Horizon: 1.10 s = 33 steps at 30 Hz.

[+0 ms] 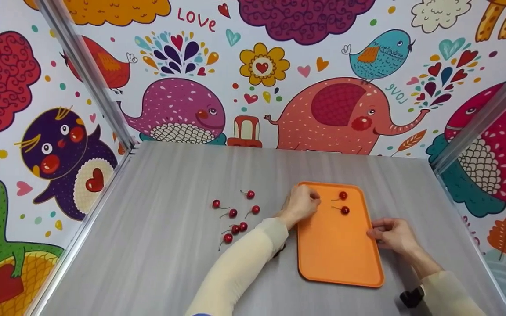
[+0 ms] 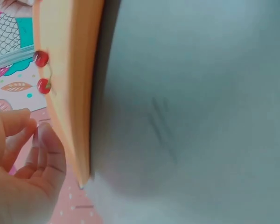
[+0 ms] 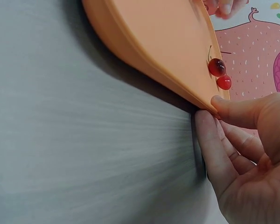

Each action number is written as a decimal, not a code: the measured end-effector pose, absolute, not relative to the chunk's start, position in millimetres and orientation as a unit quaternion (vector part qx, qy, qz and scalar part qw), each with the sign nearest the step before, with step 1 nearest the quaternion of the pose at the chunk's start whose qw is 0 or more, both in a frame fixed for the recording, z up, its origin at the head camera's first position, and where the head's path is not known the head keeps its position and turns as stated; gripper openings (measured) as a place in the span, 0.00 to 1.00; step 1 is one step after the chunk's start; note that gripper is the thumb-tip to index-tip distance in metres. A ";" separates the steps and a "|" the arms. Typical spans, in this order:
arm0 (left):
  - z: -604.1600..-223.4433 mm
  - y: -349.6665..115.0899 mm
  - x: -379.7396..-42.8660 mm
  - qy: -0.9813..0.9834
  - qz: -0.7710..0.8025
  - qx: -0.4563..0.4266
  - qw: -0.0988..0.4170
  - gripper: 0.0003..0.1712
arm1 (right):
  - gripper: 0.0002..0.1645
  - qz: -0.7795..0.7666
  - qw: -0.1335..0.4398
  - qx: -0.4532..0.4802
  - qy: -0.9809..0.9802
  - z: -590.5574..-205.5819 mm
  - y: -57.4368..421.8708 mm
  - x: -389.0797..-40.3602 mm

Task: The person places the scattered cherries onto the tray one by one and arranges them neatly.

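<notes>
My left hand (image 1: 301, 203) is over the far left corner of the orange tray (image 1: 338, 254), its fingertips pinched together. In the right wrist view, a red cherry (image 3: 211, 5) shows at those fingers, mostly hidden by them. Two cherries with thin stems, one (image 1: 343, 195) behind the other (image 1: 345, 210), lie on the tray's far right part. At the tray's right edge, my right hand (image 3: 252, 149) grips the rim, with the thumb on top and fingers against the outer side.
Left of the tray, several red cherries (image 1: 233, 213) with stems lie scattered on the grey wood-grain table (image 1: 147, 254). Metal corner posts (image 1: 90, 74) and walls printed with cartoon animals surround the table. A dark wrist strap (image 1: 412, 297) is on the right forearm.
</notes>
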<state>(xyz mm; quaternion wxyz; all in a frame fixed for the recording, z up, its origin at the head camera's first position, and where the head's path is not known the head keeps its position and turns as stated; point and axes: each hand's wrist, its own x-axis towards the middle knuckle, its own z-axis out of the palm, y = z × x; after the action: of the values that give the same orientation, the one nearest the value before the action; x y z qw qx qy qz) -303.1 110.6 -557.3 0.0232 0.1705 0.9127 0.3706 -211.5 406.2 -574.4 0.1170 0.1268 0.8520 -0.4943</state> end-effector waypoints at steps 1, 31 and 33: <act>-555.2 105.7 -303.6 0.912 0.370 0.175 0.014 0.09 | 0.25 -0.496 0.117 0.127 0.851 -574.6 406.4 -211.6; -533.4 -41.8 -295.2 0.900 0.385 0.205 -0.001 0.15 | 0.26 -0.481 0.112 0.113 0.862 -575.0 407.4 -212.1; -534.6 -54.3 -295.8 0.899 0.389 0.201 0.005 0.16 | 0.26 -0.485 0.112 0.110 0.860 -575.6 408.1 -211.9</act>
<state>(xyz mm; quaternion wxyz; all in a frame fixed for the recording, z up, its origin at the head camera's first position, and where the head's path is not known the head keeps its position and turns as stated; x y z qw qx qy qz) -295.8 -54.3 -534.6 0.0049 0.2012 0.8990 0.3889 -211.9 408.1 -575.6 0.1120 0.1102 0.8604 -0.4849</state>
